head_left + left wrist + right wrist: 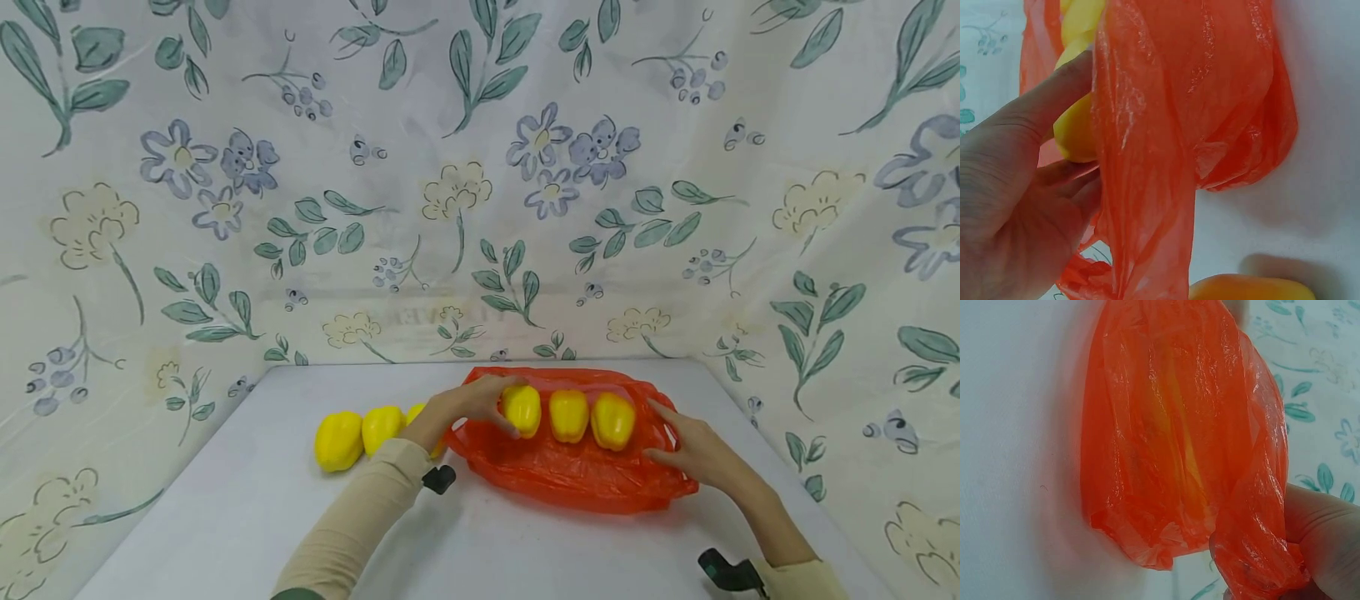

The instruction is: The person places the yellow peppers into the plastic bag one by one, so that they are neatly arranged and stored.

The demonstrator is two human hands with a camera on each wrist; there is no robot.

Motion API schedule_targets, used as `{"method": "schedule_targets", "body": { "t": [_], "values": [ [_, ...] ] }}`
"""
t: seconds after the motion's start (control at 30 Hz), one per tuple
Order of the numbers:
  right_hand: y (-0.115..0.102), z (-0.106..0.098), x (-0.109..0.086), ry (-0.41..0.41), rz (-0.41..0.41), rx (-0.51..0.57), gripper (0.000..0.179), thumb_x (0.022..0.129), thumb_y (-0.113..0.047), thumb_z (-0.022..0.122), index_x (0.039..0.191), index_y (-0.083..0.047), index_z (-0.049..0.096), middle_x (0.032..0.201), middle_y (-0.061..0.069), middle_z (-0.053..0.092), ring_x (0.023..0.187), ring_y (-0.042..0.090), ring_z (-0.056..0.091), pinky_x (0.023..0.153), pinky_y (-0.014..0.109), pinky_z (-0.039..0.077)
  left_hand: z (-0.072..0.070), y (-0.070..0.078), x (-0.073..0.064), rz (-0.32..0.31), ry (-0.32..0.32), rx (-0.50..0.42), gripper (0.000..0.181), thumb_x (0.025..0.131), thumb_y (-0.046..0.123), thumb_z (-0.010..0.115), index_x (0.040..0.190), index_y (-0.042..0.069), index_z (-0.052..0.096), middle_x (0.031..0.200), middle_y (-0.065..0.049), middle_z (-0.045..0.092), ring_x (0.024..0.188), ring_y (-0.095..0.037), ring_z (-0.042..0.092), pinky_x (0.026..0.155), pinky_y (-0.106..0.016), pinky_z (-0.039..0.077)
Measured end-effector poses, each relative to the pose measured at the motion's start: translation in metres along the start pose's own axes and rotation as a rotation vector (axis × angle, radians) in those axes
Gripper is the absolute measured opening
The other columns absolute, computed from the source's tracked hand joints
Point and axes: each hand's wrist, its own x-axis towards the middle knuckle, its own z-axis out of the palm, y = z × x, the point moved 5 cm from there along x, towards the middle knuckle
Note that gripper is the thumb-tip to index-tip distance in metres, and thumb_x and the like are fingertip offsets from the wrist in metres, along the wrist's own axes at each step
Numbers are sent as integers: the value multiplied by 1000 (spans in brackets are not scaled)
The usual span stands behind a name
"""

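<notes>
A red plastic bag point(555, 483) lies on the table with its mouth spread upward, and three yellow bell peppers sit in a row in it. My left hand point(476, 404) holds the leftmost bell pepper point(524, 412), thumb on one side and fingers on the other. The middle pepper point(568, 417) and the right pepper point(613, 422) stand beside it. At the bag's right end my right hand point(697, 450) grips the rim; in the right wrist view its thumb point(1325, 534) is against the crumpled film, with some fingers hidden behind it.
Left of the bag, more yellow bell peppers point(338, 442) stand in a row on the white table point(225, 500), one partly hidden by my left forearm. A floral cloth point(405, 208) hangs behind the table and along its sides.
</notes>
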Motion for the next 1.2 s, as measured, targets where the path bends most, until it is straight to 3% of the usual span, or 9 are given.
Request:
{"method": "schedule_targets", "body": {
  "t": [0.5,0.8,0.97,1.2],
  "values": [
    [1,0,0,9,-3,-2,84,83,-22,77,150,1,33,138,30,51,114,43,59,75,39,61,9,-4,7,-71,-29,-9,93,78,43,80,154,25,28,154,-1,39,139,-24,35,114,-51,38],
    [0,1,-1,7,-4,-7,82,83,-22,77,149,2,34,139,30,51,116,44,57,77,39,61,12,-6,6,-128,-21,-35,94,79,39,80,155,33,25,157,-2,35,142,-28,31,114,-56,36],
    [-2,1,0,4,-8,-29,81,83,-22,77,148,2,36,139,30,51,118,46,55,81,42,60,14,-8,5,-122,-3,-38,96,78,36,81,155,32,24,157,1,35,142,-25,31,114,-53,37],
    [-2,1,0,1,-1,-46,81,83,-24,77,148,2,37,139,30,51,118,45,55,83,44,59,8,-5,-6,-53,-1,32,89,82,37,78,155,26,28,155,-2,40,140,-24,37,114,-48,39]
  ]
}}
